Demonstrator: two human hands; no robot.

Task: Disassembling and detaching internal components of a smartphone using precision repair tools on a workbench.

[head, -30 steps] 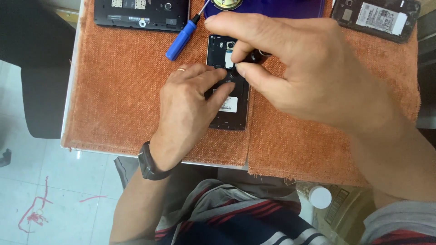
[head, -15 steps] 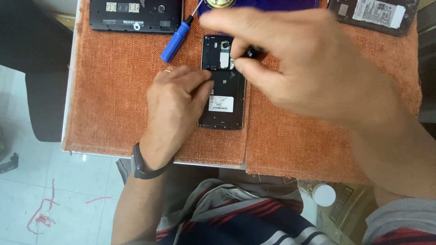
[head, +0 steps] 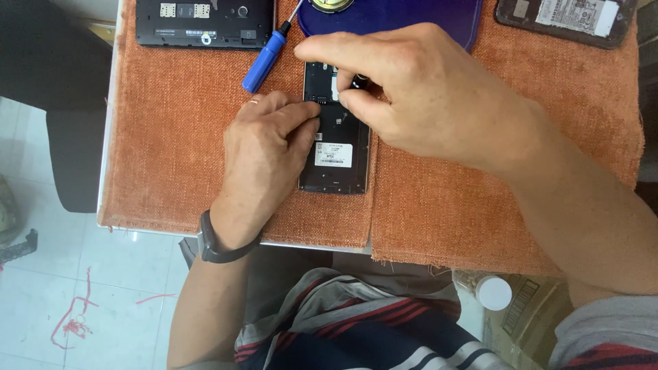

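A black phone [head: 337, 162] with its back cover off lies face down on an orange cloth [head: 171, 151]. It carries a white label in the middle. My left hand [head: 264, 151] rests on the cloth beside it. The fingertips of that hand press on the phone's left edge near the top and hold it steady. I wear a ring and a black wristband on that arm. My right hand [head: 425, 96] reaches in from the right and pinches a small dark tool [head: 360, 83] over the phone's upper part. What the tool's tip touches is hidden by the fingers.
A blue-handled screwdriver [head: 264, 62] lies just left of the phone's top. Behind are an opened black device [head: 205, 20], a dark blue tray [head: 411, 17] and another opened phone [head: 569, 20]. The table's front edge is near my body, with a white-capped bottle [head: 493, 292] below it.
Both hands stay on the phone. My right hand's fingers have shifted slightly over its top, and the view has drifted a little.
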